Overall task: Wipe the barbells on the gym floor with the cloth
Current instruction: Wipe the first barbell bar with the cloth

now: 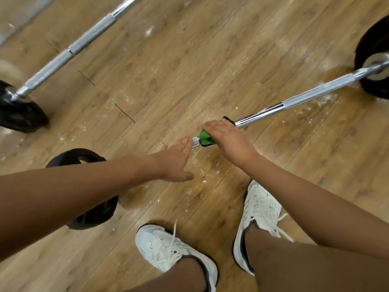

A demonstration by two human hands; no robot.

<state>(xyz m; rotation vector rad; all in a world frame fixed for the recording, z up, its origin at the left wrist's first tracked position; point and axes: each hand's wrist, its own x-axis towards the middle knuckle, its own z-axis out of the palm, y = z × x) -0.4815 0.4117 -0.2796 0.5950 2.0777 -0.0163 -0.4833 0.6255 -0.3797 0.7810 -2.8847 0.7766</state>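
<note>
A chrome barbell runs from a black plate at the right edge down toward the middle of the floor. My right hand grips a green cloth wrapped round the bar. My left hand is beside it, fingers straight, fingertips touching the knurled part of the bar just left of the cloth. Another black plate lies under my left forearm. A second barbell lies at the upper left with a black plate on its near end.
The wooden floor carries white dust and crumbs around the bars. My two white trainers stand at the bottom, close to the near barbell. A pale strip of wall or mat shows in the top left corner.
</note>
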